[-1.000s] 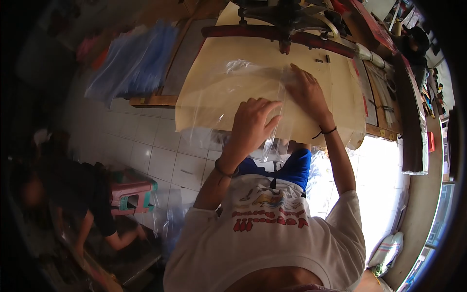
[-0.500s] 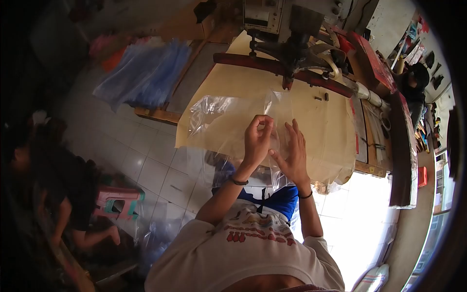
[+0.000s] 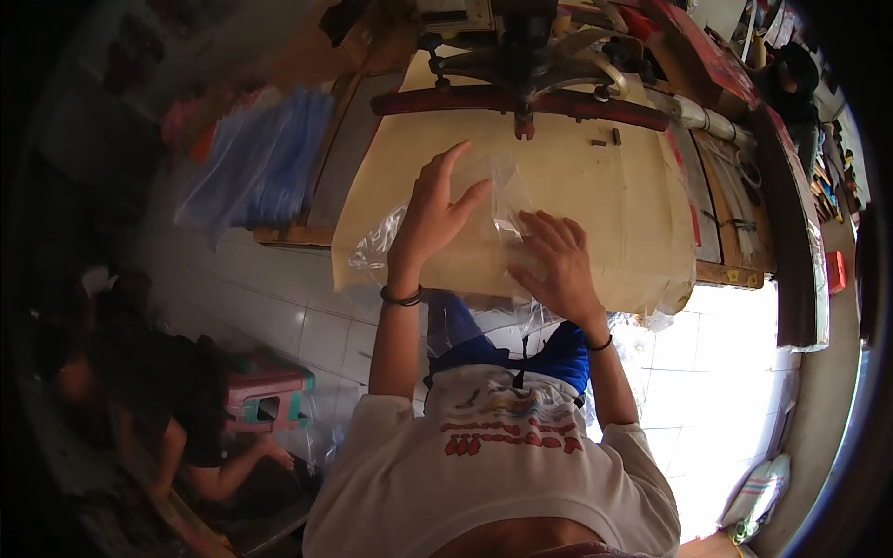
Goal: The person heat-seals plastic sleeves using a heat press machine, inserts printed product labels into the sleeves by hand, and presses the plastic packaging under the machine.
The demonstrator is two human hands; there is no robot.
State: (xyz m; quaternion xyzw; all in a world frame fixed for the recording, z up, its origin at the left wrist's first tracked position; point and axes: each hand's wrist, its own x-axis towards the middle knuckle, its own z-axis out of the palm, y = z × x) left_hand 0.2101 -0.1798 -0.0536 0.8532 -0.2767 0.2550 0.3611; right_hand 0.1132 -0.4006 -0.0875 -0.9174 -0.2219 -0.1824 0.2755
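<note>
Clear plastic sheeting (image 3: 479, 237) lies over the tan board (image 3: 586, 186) and hangs past its front edge toward my lap. My left hand (image 3: 433, 209) is over the left part of the plastic, fingers extended and thumb apart. On the right side of the plastic, my right hand (image 3: 556, 265) has its fingers spread and slightly bent, near the folded edge. Neither hand shows a grip on the sheet. Beyond them, a dark red bar (image 3: 595, 107) on a black metal mount crosses the board's back. Two small dark pieces (image 3: 616, 137) sit on the board near it.
A stack of bluish plastic (image 3: 260, 158) lies at the left end of the table. On the floor at left, a person (image 3: 153, 391) crouches beside a pink and green stool (image 3: 270, 400). Another person (image 3: 795, 79) is at the far right. Scissors (image 3: 748, 174) lie on the right side.
My left hand has moved left, away from my right hand, and its curled fingers have opened out. The folded plastic edge has shifted and now slants between my hands.
</note>
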